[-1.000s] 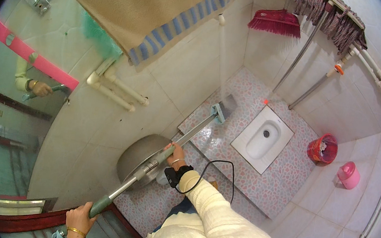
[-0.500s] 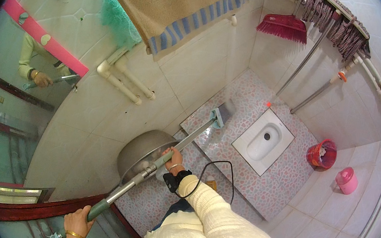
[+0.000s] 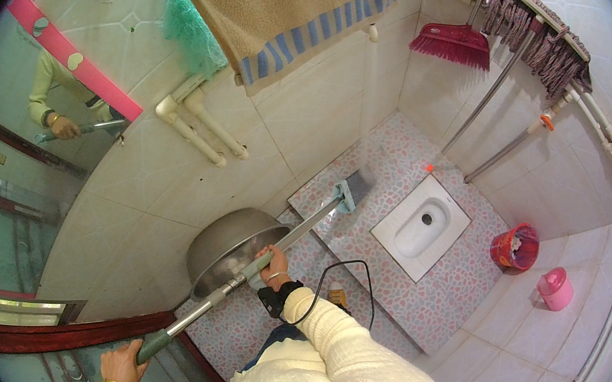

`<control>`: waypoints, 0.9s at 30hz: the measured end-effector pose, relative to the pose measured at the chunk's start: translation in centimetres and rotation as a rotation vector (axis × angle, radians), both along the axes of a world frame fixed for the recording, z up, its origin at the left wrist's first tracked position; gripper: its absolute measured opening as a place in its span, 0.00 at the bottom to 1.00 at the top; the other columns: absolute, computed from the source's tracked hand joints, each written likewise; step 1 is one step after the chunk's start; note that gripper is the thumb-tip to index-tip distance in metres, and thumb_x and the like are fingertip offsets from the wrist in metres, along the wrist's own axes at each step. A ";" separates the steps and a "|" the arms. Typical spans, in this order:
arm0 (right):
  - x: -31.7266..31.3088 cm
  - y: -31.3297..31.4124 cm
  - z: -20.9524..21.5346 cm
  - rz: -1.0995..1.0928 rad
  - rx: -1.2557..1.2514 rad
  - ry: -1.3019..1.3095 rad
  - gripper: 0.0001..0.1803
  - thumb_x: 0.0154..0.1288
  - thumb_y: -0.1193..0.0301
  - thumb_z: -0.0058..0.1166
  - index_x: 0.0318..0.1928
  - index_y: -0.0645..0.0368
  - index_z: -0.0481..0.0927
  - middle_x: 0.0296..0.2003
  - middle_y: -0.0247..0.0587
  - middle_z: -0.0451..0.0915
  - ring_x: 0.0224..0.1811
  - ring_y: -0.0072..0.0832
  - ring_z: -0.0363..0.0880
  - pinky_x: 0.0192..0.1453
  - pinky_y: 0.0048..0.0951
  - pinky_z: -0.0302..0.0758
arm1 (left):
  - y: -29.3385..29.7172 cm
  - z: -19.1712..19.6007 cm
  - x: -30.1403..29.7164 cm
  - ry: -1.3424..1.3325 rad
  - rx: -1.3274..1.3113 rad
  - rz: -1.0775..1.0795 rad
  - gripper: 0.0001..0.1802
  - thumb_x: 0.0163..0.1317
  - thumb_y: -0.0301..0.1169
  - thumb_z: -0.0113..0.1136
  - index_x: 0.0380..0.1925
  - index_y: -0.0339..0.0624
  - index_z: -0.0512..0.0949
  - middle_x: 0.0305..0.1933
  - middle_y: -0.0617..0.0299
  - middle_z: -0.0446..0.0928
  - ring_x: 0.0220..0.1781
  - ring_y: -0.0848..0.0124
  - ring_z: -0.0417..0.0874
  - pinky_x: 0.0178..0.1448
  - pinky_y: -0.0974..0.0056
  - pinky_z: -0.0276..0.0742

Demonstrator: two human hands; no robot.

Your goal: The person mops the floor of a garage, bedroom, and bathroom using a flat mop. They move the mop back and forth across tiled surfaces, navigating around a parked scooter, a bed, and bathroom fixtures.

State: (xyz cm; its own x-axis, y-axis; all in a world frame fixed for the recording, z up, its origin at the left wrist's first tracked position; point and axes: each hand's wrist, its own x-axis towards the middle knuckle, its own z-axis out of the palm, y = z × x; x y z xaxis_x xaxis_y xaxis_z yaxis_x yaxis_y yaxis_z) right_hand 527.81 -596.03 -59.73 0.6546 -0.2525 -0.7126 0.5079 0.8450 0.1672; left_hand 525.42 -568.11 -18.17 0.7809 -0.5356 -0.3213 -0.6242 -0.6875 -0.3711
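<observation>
At the far left hangs a mirror [image 3: 24, 190] with a pink strip [image 3: 74, 61] along its upper edge; it reflects a sleeved arm gripping a shaft. Below it runs a dark red frame [image 3: 82, 335].

At the lower left, the person's left hand [image 3: 123, 366], with a gold bangle at the wrist, is curled tightly around the green end grip of a long-handled mop [image 3: 236, 281]. The mop slants up and to the right across the middle of the view. Above the hand, on the tiled wall, are a green mesh bundle [image 3: 192, 26] and pale pipes [image 3: 203, 141]. Farther right, a grey metal basin [image 3: 216, 245] stands tilted against the wall, partly behind the mop handle, under a tan towel [image 3: 285, 8] with a blue-striped border.

The right hand [image 3: 275, 263] is closed around the mop's upper green grip, in front of the basin; a black device [image 3: 273, 300] sits at its wrist. The light-blue mop head [image 3: 347, 194] lies over a raised speckled-tile platform [image 3: 415, 308], left of a white squat toilet [image 3: 412, 241].

Beyond hang a red broom [image 3: 452, 43] and a stringy mop [image 3: 551, 57]. At the right, a red bucket [image 3: 502, 254] stands near a pink lidded container [image 3: 556, 290].
</observation>
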 end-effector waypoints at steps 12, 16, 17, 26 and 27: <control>-1.3 2.2 -0.4 0.110 -0.010 0.116 0.07 0.66 0.70 0.45 0.32 0.60 0.67 0.25 0.41 0.70 0.26 0.33 0.70 0.33 0.36 0.74 | 1.4 0.3 -1.5 0.074 0.065 0.087 0.25 0.40 0.42 0.72 0.41 0.53 0.77 0.32 0.55 0.81 0.32 0.54 0.81 0.34 0.52 0.73; -1.6 3.1 -1.1 0.237 -0.066 0.243 0.05 0.64 0.71 0.47 0.36 0.59 0.68 0.24 0.41 0.70 0.24 0.34 0.71 0.28 0.38 0.73 | 1.6 1.0 -2.4 0.223 0.126 0.229 0.28 0.47 0.42 0.68 0.49 0.49 0.75 0.36 0.47 0.80 0.37 0.48 0.80 0.39 0.49 0.75; -1.8 3.3 -1.0 0.258 -0.078 0.283 0.05 0.64 0.71 0.47 0.36 0.59 0.68 0.24 0.41 0.70 0.25 0.34 0.71 0.28 0.38 0.73 | 1.7 1.1 -2.6 0.269 0.142 0.286 0.28 0.51 0.42 0.66 0.53 0.48 0.74 0.38 0.43 0.79 0.40 0.46 0.80 0.41 0.48 0.76; -2.8 5.1 -2.3 0.389 -0.133 0.437 0.09 0.64 0.67 0.48 0.39 0.59 0.68 0.27 0.43 0.73 0.25 0.36 0.72 0.27 0.40 0.72 | 4.2 -0.4 -3.9 0.287 0.028 0.225 0.25 0.39 0.37 0.70 0.42 0.57 0.78 0.27 0.57 0.78 0.28 0.55 0.80 0.29 0.53 0.73; -2.8 5.4 -2.9 0.384 -0.126 0.449 0.09 0.65 0.67 0.48 0.39 0.59 0.68 0.27 0.43 0.73 0.24 0.37 0.72 0.27 0.40 0.72 | 4.5 -0.6 -4.1 0.312 0.034 0.285 0.25 0.43 0.38 0.69 0.46 0.54 0.76 0.31 0.53 0.78 0.32 0.52 0.80 0.34 0.51 0.73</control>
State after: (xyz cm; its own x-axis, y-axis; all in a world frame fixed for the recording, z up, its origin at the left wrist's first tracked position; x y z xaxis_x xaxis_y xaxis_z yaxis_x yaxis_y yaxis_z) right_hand 525.04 -590.60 -62.68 0.3576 -0.1580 -0.9204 0.1601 0.9814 -0.1063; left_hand 521.36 -563.61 -18.79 0.7591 -0.2971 -0.5793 -0.4965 -0.8397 -0.2199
